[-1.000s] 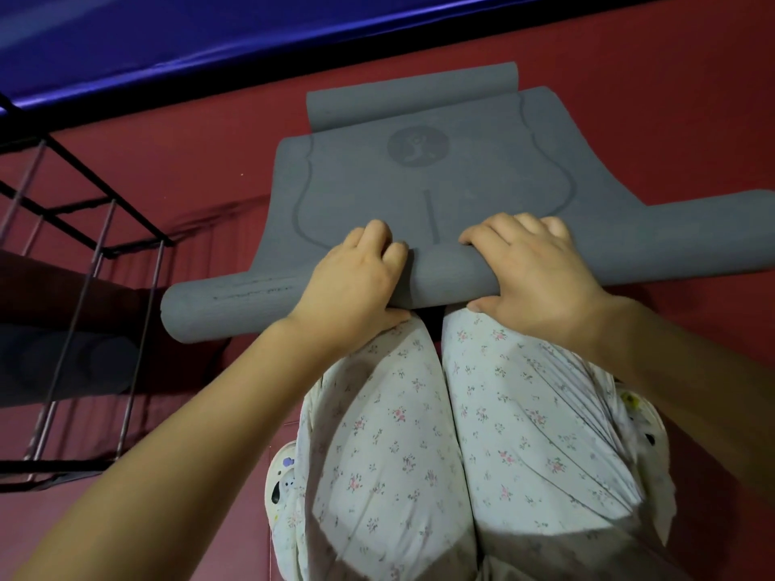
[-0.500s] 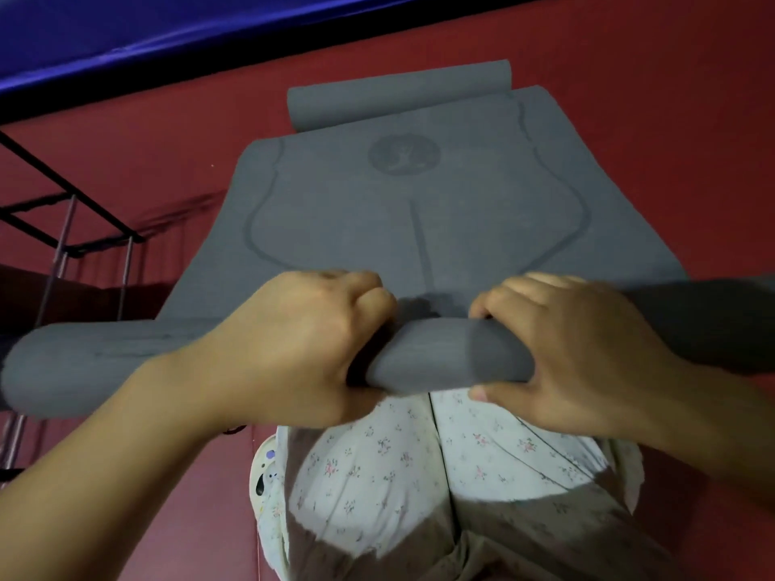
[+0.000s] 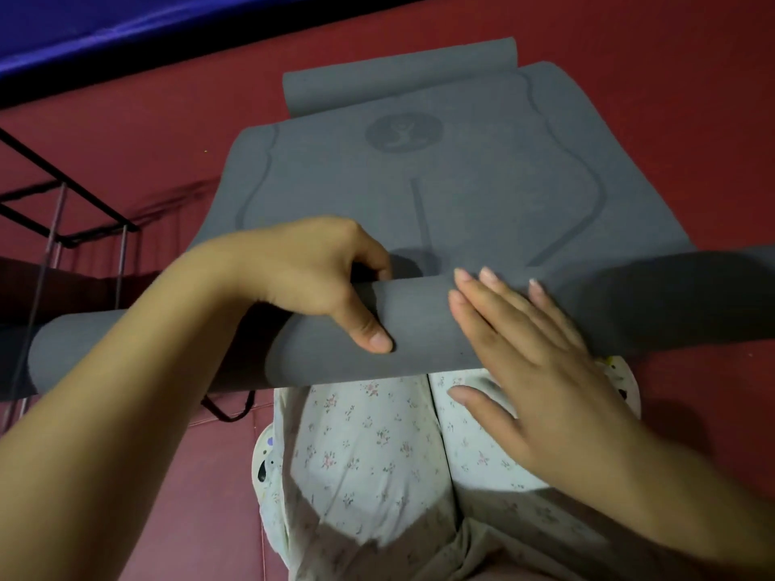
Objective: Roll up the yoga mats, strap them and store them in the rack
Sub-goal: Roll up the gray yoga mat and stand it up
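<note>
Grey yoga mat (image 3: 461, 190) lies on the red floor (image 3: 671, 77), partly rolled: the rolled part (image 3: 419, 329) sits at the near end, just past the person's knees, w/ the unrolled stretch running away to the far side. Far end curls up into a small roll (image 3: 398, 77) of its own.

Roll's long axis runs left-right across the view, so the flat mat lies straight ahead of both hands, square to the roll. That's what the coming move turns on: push goes far-ward, across the axis, evenly from both sides or the roll will skew.

Left hand (image 3: 318, 278) grips the roll near its middle, fingers curled over the far side, thumb pressed on the near face. Right hand (image 3: 532, 341) lies flat on top, fingers straight and spread, holding nothing, just pressing. Both sit close to mid-roll, about equally near; the ends stick out well beyond each hand.

Judgement: rolling is maybe a third done, strapping and storing not started. No strap id'd in view, though a thin dark loop (image 3: 228, 406) lies on the floor under the roll's left part.

Metal rack (image 3: 63, 211) stands at far left, w/ the roll's left end near it. Floral trousers (image 3: 369, 454) fill the near centre.
</note>
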The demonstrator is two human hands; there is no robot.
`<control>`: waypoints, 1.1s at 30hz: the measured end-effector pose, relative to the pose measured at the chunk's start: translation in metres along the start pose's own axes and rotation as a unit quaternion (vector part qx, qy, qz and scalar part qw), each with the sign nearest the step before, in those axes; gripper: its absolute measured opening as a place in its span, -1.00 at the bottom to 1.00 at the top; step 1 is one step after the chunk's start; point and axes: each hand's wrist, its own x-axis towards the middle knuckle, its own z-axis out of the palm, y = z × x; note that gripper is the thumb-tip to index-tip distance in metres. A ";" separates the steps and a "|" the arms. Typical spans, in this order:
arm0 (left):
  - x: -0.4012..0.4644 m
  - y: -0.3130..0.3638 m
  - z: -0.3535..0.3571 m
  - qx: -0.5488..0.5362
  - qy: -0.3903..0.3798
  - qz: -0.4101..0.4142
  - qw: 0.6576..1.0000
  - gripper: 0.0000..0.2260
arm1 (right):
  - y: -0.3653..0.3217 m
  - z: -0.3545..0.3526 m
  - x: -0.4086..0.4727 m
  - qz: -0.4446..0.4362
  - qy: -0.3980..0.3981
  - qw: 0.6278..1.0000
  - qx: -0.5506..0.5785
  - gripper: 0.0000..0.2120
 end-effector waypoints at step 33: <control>0.001 -0.024 0.048 0.106 0.349 0.021 0.931 -0.48 | 0.023 -0.010 0.123 0.116 -0.110 0.986 -0.038 -0.57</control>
